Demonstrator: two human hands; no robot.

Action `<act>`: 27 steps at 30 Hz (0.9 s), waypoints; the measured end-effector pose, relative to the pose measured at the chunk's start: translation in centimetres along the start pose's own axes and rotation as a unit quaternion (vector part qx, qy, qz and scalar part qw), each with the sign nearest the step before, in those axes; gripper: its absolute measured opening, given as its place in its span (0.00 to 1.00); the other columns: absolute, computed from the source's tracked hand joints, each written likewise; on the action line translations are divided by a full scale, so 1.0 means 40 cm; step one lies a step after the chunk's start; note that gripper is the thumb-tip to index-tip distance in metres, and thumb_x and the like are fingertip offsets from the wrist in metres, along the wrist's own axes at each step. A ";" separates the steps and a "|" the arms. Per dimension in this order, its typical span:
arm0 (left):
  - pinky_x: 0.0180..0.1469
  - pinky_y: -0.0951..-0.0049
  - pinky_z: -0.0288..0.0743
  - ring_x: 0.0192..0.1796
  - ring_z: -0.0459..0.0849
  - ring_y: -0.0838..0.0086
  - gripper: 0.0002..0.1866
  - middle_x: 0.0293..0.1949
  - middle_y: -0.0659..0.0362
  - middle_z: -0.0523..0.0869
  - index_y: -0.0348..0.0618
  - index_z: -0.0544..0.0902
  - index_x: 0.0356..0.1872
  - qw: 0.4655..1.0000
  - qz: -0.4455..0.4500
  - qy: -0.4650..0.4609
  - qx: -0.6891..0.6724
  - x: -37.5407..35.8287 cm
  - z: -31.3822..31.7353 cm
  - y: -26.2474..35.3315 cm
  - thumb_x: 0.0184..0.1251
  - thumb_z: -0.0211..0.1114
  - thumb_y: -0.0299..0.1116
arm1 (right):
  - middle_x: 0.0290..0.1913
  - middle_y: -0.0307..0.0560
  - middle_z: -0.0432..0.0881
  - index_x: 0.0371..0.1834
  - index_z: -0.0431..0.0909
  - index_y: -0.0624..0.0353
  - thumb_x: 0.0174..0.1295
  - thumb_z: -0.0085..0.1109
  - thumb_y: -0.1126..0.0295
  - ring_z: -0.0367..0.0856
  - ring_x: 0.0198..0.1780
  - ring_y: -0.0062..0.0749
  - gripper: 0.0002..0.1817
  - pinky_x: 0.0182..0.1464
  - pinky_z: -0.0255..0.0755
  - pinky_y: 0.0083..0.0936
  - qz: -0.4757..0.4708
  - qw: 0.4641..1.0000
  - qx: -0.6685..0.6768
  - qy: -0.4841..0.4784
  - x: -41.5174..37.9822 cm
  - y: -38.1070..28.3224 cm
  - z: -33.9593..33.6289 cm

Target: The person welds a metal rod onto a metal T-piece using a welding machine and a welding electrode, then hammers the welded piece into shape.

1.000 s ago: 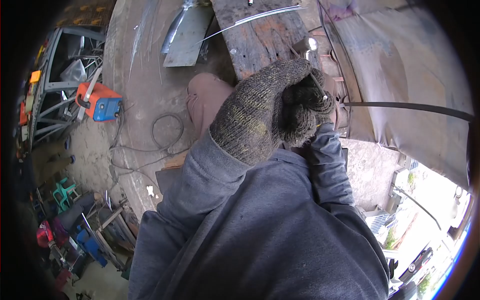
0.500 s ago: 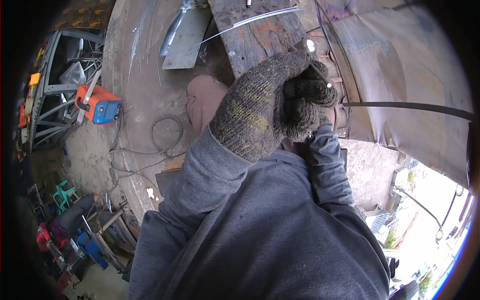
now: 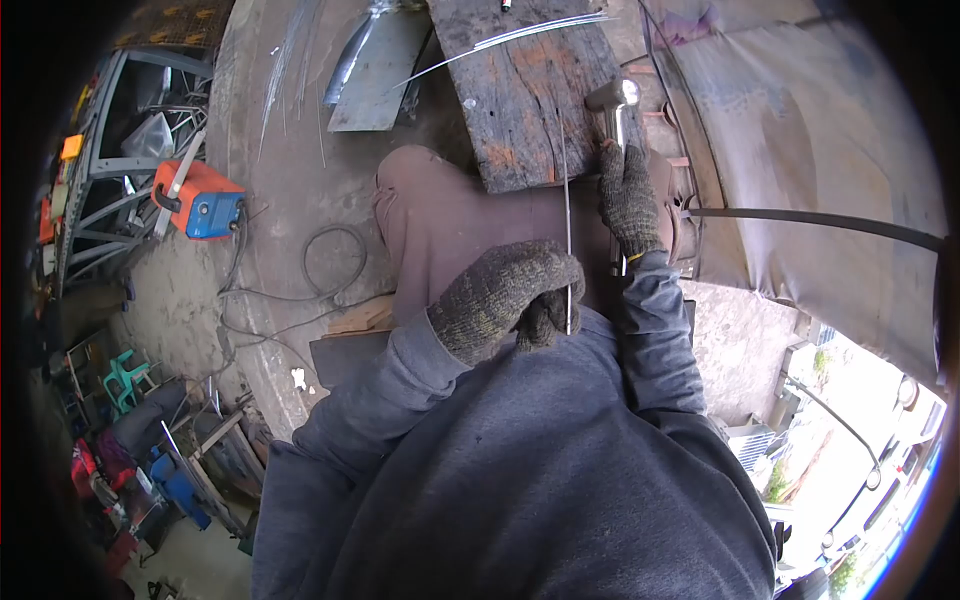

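Observation:
My left hand (image 3: 505, 300), in a dark knitted glove, is closed around the lower part of a thin metal rod (image 3: 568, 215). The rod stands nearly straight up in view, its far end over the dark, worn wooden board (image 3: 515, 110). To the right, my gloved right hand (image 3: 630, 200) grips a metal hammer (image 3: 613, 97) by its handle. The hammer's shiny head shows beyond the fingers, at the board's right edge. Several thin bright rods (image 3: 540, 32) lie across the far part of the board.
A grey metal sheet (image 3: 375, 85) lies left of the board. An orange and blue machine (image 3: 200, 200) with a cable (image 3: 335, 235) stands further left, beside a metal rack (image 3: 100, 165). A large tarp-like sheet (image 3: 800, 140) spreads along the right side.
My left hand has come down from close to the camera toward my lap, and the rod now shows lengthwise. My right hand and the hammer, mostly hidden before, are in plain view.

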State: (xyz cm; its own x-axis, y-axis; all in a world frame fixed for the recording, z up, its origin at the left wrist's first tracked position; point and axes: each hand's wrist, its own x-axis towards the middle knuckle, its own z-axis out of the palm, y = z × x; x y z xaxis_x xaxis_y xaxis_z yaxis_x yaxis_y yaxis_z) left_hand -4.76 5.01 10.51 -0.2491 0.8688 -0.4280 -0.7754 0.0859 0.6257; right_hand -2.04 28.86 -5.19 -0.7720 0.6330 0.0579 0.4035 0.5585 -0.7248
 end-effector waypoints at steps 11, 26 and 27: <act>0.42 0.71 0.74 0.35 0.82 0.74 0.16 0.33 0.58 0.84 0.41 0.84 0.40 0.918 -0.045 0.135 0.370 0.059 -0.149 -0.188 0.72 0.54 0.43 | 0.27 0.59 0.78 0.50 0.71 0.59 0.74 0.45 0.48 0.79 0.26 0.47 0.23 0.34 0.72 0.42 0.045 0.998 -0.038 0.008 -0.009 -0.057 -0.026; 0.50 0.63 0.75 0.46 0.81 0.62 0.10 0.44 0.56 0.81 0.47 0.82 0.41 0.856 0.052 0.090 0.506 0.083 -0.224 -0.267 0.69 0.52 0.35 | 0.24 0.44 0.77 0.46 0.76 0.61 0.74 0.51 0.56 0.75 0.25 0.30 0.17 0.31 0.70 0.29 0.017 0.991 0.099 -0.091 -0.171 -0.198 -0.090; 0.50 0.63 0.75 0.45 0.81 0.62 0.10 0.43 0.56 0.81 0.47 0.82 0.41 0.863 0.040 0.089 0.496 0.080 -0.216 -0.257 0.69 0.53 0.35 | 0.24 0.44 0.77 0.46 0.76 0.61 0.74 0.51 0.56 0.75 0.25 0.30 0.17 0.31 0.70 0.29 0.016 0.991 0.098 -0.091 -0.167 -0.212 -0.095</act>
State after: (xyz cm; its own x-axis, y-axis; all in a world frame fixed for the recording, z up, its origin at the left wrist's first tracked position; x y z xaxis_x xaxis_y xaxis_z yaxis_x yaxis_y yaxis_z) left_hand -2.58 2.69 -2.93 -0.4335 0.8098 -0.3953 0.1041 0.4807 0.8707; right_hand 1.55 21.94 3.15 -0.8432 0.5318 -0.0792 0.3401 0.4135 -0.8446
